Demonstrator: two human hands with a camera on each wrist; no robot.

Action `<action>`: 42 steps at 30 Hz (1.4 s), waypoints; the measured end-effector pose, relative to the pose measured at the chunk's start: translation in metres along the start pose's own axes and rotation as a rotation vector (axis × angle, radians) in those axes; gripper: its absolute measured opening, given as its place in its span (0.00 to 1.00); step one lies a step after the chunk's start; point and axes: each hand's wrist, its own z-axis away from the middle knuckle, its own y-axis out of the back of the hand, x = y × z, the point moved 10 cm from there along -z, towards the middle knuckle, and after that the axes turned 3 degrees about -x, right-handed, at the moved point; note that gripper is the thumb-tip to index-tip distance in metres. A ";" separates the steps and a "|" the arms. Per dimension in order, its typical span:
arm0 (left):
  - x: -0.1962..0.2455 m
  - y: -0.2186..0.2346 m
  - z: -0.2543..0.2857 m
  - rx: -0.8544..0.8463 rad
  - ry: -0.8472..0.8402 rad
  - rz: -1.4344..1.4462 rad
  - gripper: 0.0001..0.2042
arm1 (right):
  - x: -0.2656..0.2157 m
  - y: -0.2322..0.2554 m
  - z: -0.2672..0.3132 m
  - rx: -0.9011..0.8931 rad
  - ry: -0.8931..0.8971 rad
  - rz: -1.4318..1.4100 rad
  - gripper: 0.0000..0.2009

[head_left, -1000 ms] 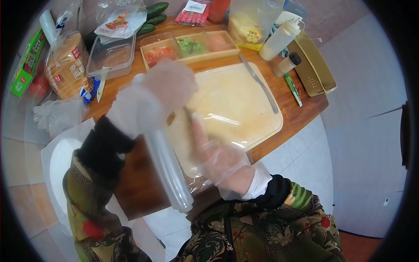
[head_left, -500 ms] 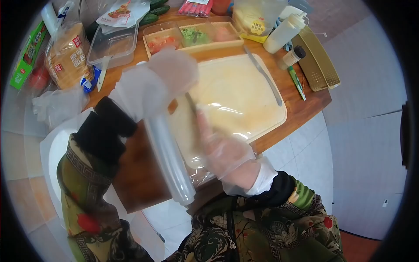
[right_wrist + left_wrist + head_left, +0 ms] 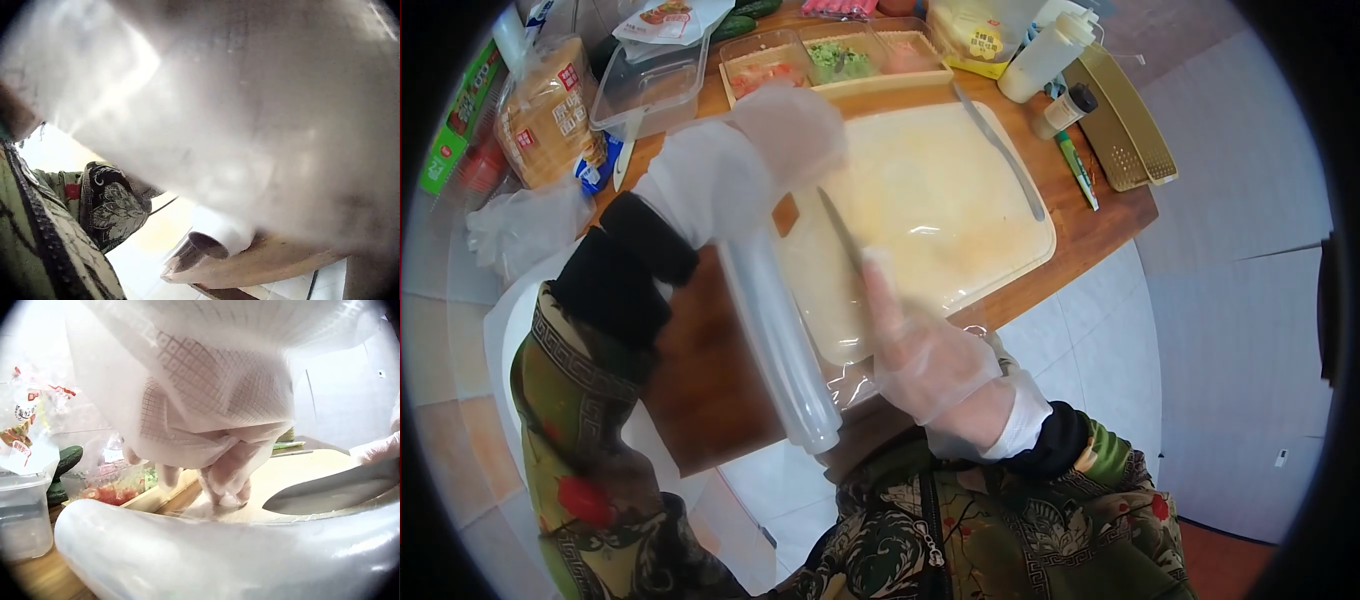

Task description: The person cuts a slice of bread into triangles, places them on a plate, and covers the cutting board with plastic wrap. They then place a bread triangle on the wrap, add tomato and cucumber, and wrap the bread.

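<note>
Right hand (image 3: 935, 365), gloved, grips a grey-bladed knife (image 3: 841, 227) over clear plastic film (image 3: 848, 382) on the cream rectangular cutting board (image 3: 940, 150); the left hand's (image 3: 785, 135) hold I can't tell. I'd judge it's cutting film off the translucent tubular roll (image 3: 783, 345) alongside, needing one steady stroke next.

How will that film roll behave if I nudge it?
The film roll will probably roll sideways, being round. It looks fairly stiff lengthwise, lying straight with no visible sag. Its glossy surface may feel slippery.
</note>
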 end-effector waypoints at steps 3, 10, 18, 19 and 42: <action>-0.007 -0.004 -0.007 -0.124 0.126 0.026 0.14 | -0.001 0.002 0.012 0.093 0.064 -0.021 0.43; -0.007 0.000 -0.009 -0.169 0.144 -0.001 0.13 | -0.003 0.002 0.034 0.212 0.138 -0.030 0.41; -0.009 -0.002 -0.014 -0.198 0.173 0.018 0.16 | -0.006 0.003 0.058 0.302 0.222 0.038 0.38; -0.009 -0.002 -0.014 -0.197 0.173 0.017 0.15 | -0.006 0.001 0.059 0.283 0.214 0.017 0.38; -0.013 -0.002 -0.019 -0.278 0.296 0.098 0.14 | -0.009 0.000 0.079 0.187 0.291 0.100 0.39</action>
